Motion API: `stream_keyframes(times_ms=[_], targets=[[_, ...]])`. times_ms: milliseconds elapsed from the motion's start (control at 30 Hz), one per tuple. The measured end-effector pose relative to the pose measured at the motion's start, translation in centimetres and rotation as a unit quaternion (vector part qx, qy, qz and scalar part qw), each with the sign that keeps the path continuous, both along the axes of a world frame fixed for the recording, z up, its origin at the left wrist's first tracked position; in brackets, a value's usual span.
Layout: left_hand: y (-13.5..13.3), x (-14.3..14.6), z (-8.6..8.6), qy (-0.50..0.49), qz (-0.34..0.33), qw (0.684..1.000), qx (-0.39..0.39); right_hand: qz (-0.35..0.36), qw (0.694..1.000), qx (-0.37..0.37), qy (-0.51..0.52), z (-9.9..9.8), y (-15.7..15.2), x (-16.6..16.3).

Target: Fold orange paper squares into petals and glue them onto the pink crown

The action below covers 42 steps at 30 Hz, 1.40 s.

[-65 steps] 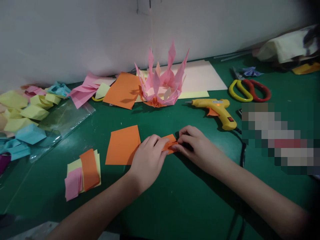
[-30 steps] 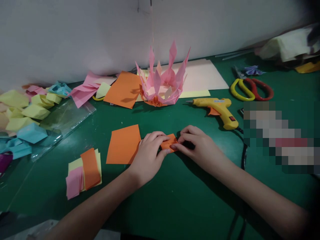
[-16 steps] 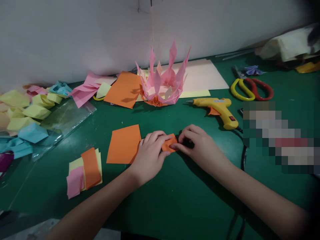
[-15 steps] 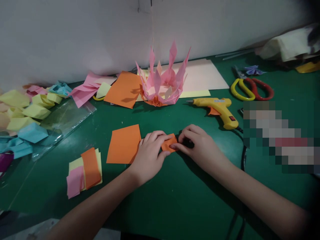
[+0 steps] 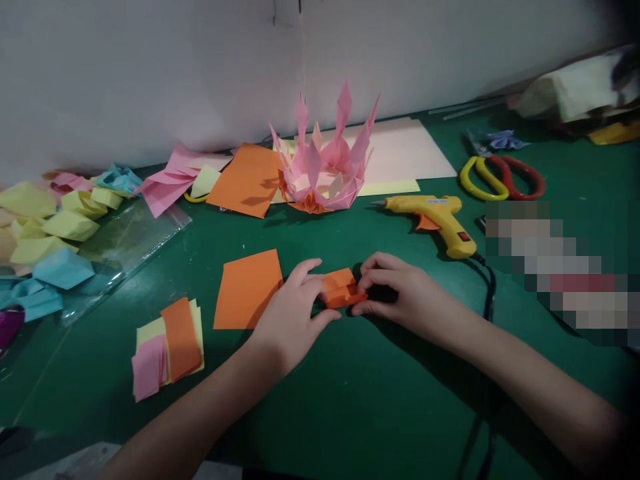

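Observation:
A small folded orange paper piece (image 5: 343,288) rests on the green table (image 5: 350,400) between both hands. My left hand (image 5: 290,313) pinches its left side with thumb and fingers. From the right, my right hand (image 5: 405,293) grips it with curled fingertips. An unfolded orange paper sheet (image 5: 247,288) lies flat just left of my left hand.
A pink paper crown-like model (image 5: 325,163) stands at the back, with orange and cream sheets around it. A yellow glue gun (image 5: 435,217) and its cord lie to the right, scissors (image 5: 500,179) beyond. Folded coloured papers (image 5: 55,233) pile at left; a small paper stack (image 5: 167,343) sits nearer.
The orange piece has been folded smaller and thicker, and now sits slightly raised. My left hand's fingers have drawn back to its left edge; my right hand has shifted a little right.

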<state>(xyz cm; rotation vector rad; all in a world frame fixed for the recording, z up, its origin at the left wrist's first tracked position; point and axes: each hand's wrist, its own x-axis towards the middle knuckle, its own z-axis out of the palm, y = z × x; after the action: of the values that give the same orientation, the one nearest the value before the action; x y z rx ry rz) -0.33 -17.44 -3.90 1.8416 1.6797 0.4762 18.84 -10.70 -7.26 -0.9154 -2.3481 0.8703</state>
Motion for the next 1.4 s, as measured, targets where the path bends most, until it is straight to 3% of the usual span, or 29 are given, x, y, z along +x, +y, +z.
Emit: stream_keyframes(times_ms=[133, 433, 1000, 1400], targets=[[-0.2, 0.2, 0.2, 0.027, -0.038, 0.999, -0.011, 0.002, 1.0, 0.014, 0.001, -0.3, -0.1, 0.2], [-0.5, 1.0, 0.1, 0.081, -0.048, 0.996, -0.001, 0.007, 1.0, 0.03, -0.003, -0.2, -0.3, 0.1], [-0.2, 0.5, -0.8, -0.031, 0.002, 0.999, 0.026, -0.079, 0.994, 0.067, -0.026, -0.4, -1.0, -0.9], [0.2, 0.6, -0.9, -0.023, -0.015, 0.999, 0.022, -0.115, 0.991, 0.067, -0.014, -0.7, -1.4, -1.2]])
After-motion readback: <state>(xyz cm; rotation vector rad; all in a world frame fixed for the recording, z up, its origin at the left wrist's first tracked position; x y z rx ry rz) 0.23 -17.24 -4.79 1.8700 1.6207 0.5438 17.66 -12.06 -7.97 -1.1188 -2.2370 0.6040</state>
